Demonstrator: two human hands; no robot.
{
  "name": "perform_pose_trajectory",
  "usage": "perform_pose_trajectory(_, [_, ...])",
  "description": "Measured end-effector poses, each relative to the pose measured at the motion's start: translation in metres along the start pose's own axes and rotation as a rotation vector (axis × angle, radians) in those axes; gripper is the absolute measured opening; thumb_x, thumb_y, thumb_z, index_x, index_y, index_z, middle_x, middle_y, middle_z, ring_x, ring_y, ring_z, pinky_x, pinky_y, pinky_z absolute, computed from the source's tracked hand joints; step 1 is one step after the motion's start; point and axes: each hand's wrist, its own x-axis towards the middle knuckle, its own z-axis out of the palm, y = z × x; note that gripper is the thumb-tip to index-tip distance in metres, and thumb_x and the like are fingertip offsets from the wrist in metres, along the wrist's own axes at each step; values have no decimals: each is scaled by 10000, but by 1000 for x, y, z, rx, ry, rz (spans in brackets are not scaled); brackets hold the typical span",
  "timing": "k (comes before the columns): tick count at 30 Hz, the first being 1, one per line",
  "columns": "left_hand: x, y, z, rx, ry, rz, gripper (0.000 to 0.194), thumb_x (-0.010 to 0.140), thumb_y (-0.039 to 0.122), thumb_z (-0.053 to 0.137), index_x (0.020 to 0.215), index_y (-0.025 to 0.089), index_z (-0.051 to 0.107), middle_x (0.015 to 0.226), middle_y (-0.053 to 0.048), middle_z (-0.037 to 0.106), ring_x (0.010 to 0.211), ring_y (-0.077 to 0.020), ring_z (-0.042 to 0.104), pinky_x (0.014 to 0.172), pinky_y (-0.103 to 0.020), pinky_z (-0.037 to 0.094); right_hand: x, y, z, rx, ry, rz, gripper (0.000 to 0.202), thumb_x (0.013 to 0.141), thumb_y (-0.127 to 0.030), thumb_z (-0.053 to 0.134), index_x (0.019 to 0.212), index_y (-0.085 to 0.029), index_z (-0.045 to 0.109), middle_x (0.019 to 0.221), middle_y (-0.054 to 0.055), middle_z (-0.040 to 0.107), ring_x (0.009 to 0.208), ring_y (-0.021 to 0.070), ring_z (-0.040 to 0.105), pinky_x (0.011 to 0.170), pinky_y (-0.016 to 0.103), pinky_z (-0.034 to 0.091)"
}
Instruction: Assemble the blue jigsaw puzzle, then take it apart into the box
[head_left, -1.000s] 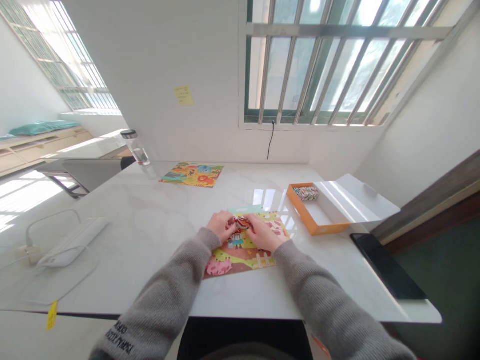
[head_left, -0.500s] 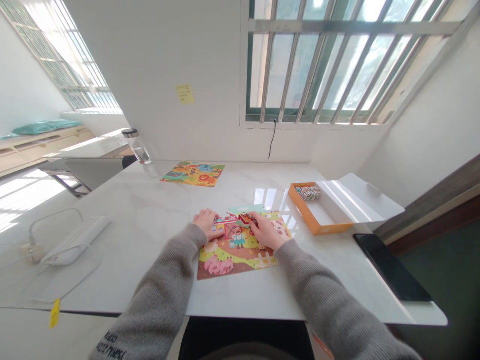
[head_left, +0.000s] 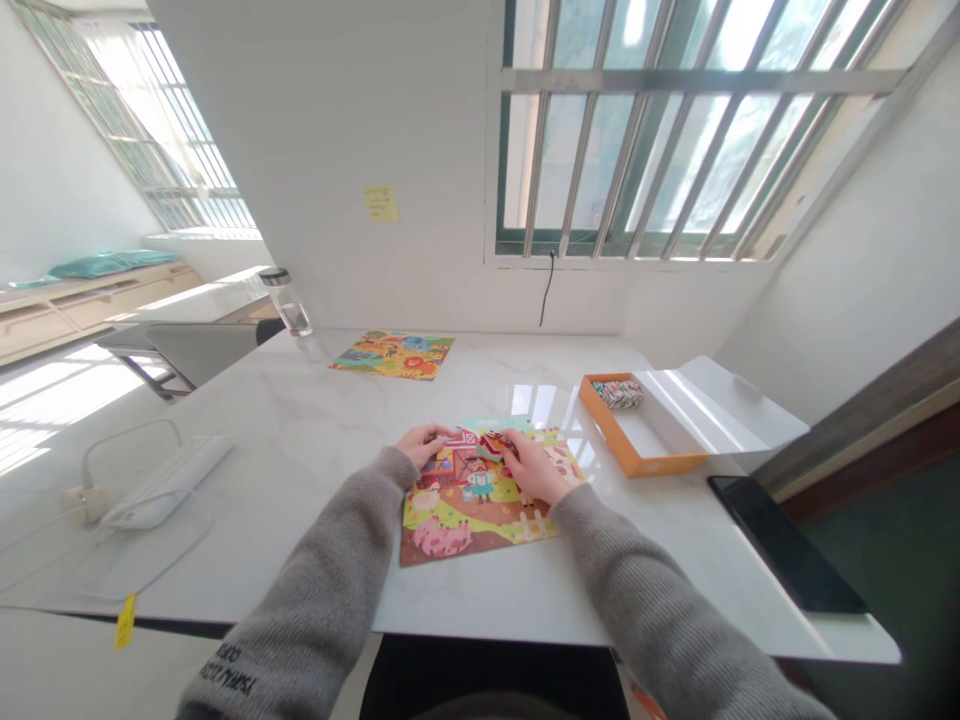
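Note:
A farm jigsaw puzzle (head_left: pixel 480 510) lies flat on the white table in front of me, showing a pink pig, a figure with a bucket and a red barn. At its upper left, my left hand (head_left: pixel 420 445) is closed, thumb and fingers pinching a red and white puzzle piece (head_left: pixel 456 437) at the barn roof. My right hand (head_left: pixel 534 470) reaches over the right part of the picture. Between its thumb and fingers is a dark red puzzle piece (head_left: pixel 491 443), held just above the barn's right side. The fingers partly cover both pieces.
An orange-rimmed box (head_left: pixel 637 465) with a stack of pieces (head_left: pixel 619 393) stands to the right, beside a black phone-like slab (head_left: pixel 784 545). A finished animal puzzle (head_left: pixel 394 355) and a clear bottle (head_left: pixel 289 305) are at the back. A power strip with cables (head_left: pixel 165 480) lies left.
My left hand has drawn its fingers together at the barn roof, where they were spread flat on the puzzle. My right hand still holds its piece. The view has tilted slightly.

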Motion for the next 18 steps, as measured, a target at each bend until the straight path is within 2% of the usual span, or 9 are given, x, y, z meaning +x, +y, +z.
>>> perform_pose_trajectory(2, [2,1,-2,-35,-18,-36,486,662,521,738,985,172,635,800,-33,727,672,-176,658,580,-280,494,0,0,0,7,-3,-2,282,914,-136,458,1144,-184,614,1052,80,692,955,200,640,925,354,487])
perform_pose_trajectory(5, [5,1,-7,-29,71,-18,444,683,497,727,969,167,650,779,-38,726,652,-176,652,563,-276,491,0,-2,-1,20,-9,5,271,928,-154,456,1147,-193,610,1060,76,692,978,202,639,924,349,485])
perform_pose_trajectory(9, [1,6,-8,137,238,141,332,736,386,665,981,164,653,790,-30,676,675,-160,621,588,-274,490,0,-3,-1,35,-19,38,260,941,-181,452,1148,-186,611,1063,79,692,972,210,643,903,352,488])
perform_pose_trajectory(11, [-5,13,0,180,258,259,337,748,323,636,1046,167,630,840,-28,650,716,-154,615,615,-270,492,1,-3,0,50,-16,45,263,941,-182,456,1153,-186,612,1073,81,692,972,211,643,914,363,486])
perform_pose_trajectory(13, [-13,22,16,201,175,360,348,772,283,610,1101,170,607,880,-36,653,748,-154,617,634,-269,482,1,-2,0,64,-9,38,273,940,-169,454,1158,-194,615,1085,79,692,993,210,640,939,371,481])
perform_pose_trajectory(15, [-19,29,34,274,109,432,243,797,264,597,1022,179,632,845,-28,662,754,-155,604,675,-281,468,1,-2,-1,64,-12,17,290,943,-154,435,1165,-201,616,1091,76,690,1020,209,633,965,379,473])
perform_pose_trajectory(18, [-24,33,55,360,87,452,94,800,234,600,876,186,629,781,-2,627,678,-136,547,676,-283,456,2,-4,-2,40,-35,-30,332,953,-133,393,1199,-200,605,1122,83,676,1071,208,616,999,387,458])
